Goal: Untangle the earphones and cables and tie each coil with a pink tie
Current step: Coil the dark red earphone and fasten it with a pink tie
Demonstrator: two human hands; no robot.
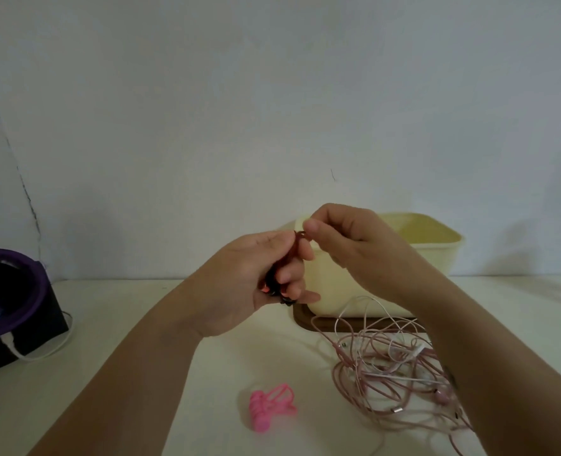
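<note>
My left hand [266, 278] is raised above the table, fingers curled round a small dark coiled cable [274, 286] that is mostly hidden in the palm. A pink tie [299, 236] loops over the top of that coil. My right hand [348, 238] pinches the end of this tie between thumb and forefinger, just right of my left hand. On the table at lower right lies a tangle of pink and white earphones and cables [394, 366]. A bunch of loose pink ties [270, 408] lies on the table below my hands.
A cream box [437, 255] stands on a brown tray [302, 320] behind my hands, against the wall. At the far left sits a black and purple device [12, 307] with a white cord [42, 352] plugged into it.
</note>
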